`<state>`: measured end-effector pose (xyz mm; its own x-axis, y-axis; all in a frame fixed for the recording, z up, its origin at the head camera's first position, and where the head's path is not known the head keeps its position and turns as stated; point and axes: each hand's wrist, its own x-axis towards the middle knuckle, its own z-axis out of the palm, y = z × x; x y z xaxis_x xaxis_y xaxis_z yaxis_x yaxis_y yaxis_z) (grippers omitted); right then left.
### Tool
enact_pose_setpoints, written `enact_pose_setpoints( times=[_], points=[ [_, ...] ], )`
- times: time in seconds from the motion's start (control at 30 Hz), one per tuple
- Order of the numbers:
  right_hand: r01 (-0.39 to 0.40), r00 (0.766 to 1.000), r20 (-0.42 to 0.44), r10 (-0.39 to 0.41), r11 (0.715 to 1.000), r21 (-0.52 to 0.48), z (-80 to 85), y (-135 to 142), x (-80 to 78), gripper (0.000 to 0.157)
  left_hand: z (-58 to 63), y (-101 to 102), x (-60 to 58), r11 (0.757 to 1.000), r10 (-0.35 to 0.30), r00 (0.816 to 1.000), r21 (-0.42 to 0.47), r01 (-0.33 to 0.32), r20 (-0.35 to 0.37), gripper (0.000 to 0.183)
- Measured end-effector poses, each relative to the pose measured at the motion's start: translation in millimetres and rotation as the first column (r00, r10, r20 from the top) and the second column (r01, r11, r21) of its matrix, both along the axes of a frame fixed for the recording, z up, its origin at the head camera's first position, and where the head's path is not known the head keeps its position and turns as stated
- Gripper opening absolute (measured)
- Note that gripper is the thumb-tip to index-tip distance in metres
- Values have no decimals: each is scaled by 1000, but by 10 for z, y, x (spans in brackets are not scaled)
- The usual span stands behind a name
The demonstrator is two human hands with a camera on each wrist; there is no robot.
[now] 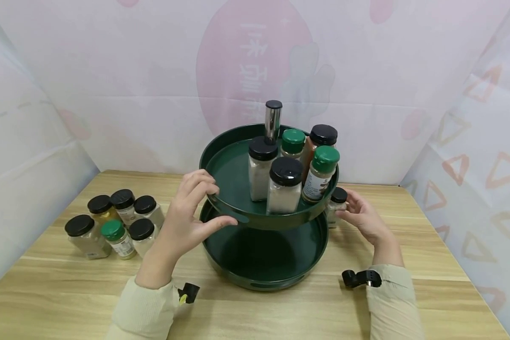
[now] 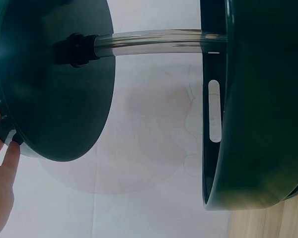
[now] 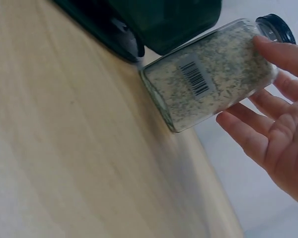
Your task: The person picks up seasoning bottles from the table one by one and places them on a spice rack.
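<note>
A dark green two-tier turntable has an upper tray, a lower tray and a metal post. My left hand grips the upper tray's left front rim, fingers over the edge and thumb against the outer wall. On the right, my right hand pinches a black-lidded clear spice jar near its top. Pale, green-flecked seasoning fills this jar, and a barcode sticker shows on it. Its base is close to the table, beside the lower tray.
Several jars, including a black-lidded jar and a green-lidded bottle, stand on the upper tray's right half. A group of jars stands on the wooden table at left. A printed white cloth hangs behind.
</note>
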<state>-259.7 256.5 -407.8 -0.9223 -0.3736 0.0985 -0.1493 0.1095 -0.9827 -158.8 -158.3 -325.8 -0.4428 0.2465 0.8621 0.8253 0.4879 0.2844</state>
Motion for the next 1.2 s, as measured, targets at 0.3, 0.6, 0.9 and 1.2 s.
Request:
enact_pose_setpoints(
  times=[0.3, 0.6, 0.9, 1.2],
  points=[
    [21, 999, 24, -23, 997, 80, -59, -7, -31, 62, 10, -5, -4, 1000, 0, 1000, -11, 0, 16, 61],
    [26, 1000, 8, -27, 995, 97, -91, -15, -34, 64, 1, -9, 14, 1000, 7, 1000, -2, -7, 30, 61],
    [67, 998, -5, -67, 989, 128, -114, -1, -21, 68, -1, 5, 3, 1000, 2, 1000, 5, -2, 2, 60],
    [75, 996, -63, -67, 988, 135, -142, 8, -25, 65, -12, 4, 1, 1000, 7, 1000, 2, -7, -2, 61]
  ],
)
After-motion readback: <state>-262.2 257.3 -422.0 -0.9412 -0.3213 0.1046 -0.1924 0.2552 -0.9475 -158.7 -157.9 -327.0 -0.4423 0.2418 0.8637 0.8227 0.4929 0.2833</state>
